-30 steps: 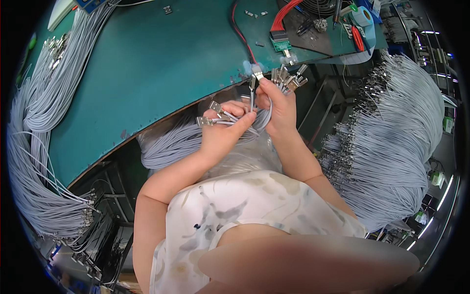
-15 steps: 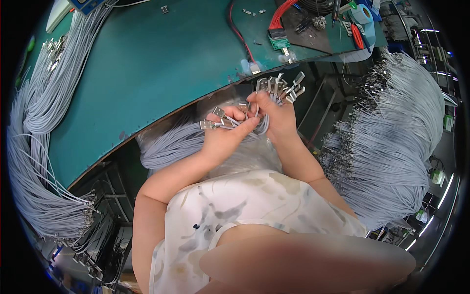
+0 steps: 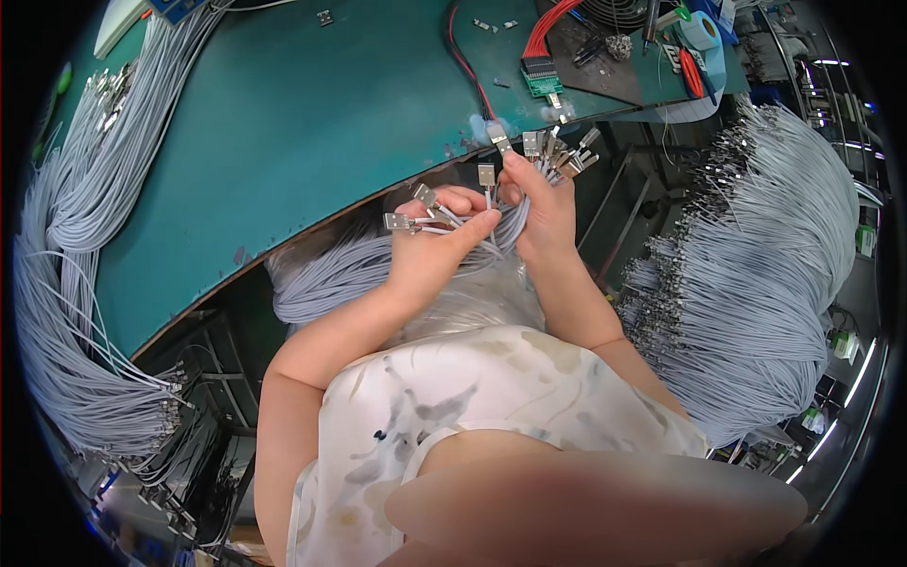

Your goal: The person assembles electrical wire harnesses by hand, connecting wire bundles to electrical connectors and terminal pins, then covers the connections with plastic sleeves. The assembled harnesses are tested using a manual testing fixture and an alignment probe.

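Both my hands hold thin grey cables with flat metal plugs, just in front of the green workbench edge. My left hand grips a few cables whose plugs fan out to the left. My right hand is closed round a thicker bunch of cables, with several metal plugs sticking up above its fingers. One plug stands upright between the two hands. A loose bundle of the same grey cables hangs under my hands, over my lap.
Long grey cable bundles drape over the bench's left side and hang in a thick mass at the right. At the bench's far right lie a small green circuit board with red wires, a tape roll and small tools.
My hands have stayed near the bench edge. The plugs above my right hand have shifted, and my left hand's plugs now spread a little further left.
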`<state>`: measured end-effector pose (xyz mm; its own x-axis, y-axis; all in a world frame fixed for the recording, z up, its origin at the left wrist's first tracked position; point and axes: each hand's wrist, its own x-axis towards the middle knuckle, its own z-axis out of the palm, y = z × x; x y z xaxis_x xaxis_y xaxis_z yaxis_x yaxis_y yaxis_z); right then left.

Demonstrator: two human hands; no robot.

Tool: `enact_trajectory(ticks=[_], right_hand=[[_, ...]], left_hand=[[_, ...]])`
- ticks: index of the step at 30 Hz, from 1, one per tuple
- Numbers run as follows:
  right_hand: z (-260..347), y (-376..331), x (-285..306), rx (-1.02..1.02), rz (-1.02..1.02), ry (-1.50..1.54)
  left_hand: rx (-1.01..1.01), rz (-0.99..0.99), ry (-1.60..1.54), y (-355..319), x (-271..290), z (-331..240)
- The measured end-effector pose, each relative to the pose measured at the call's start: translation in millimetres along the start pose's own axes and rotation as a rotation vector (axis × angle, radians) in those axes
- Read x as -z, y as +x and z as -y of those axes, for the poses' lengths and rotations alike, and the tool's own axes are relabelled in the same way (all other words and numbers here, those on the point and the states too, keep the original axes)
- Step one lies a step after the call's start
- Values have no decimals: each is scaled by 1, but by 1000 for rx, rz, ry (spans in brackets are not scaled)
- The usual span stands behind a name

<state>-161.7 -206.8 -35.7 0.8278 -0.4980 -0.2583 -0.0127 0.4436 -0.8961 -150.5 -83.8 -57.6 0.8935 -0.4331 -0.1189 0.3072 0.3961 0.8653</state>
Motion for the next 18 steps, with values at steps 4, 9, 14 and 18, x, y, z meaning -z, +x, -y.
enact_trajectory(ticks=[4, 9, 14, 18], right_hand=[[-2, 1, 2, -14, 3, 12], [0, 0, 2, -3, 46, -39], [-3, 4, -3, 18, 41, -3], [-2, 4, -4, 9, 98, 62]], left_hand=[[127, -41, -173, 4, -4, -1], [177, -89, -268, 5, -5, -2], [143, -96, -282, 4, -6, -5], [133, -111, -268, 9, -9, -7]])
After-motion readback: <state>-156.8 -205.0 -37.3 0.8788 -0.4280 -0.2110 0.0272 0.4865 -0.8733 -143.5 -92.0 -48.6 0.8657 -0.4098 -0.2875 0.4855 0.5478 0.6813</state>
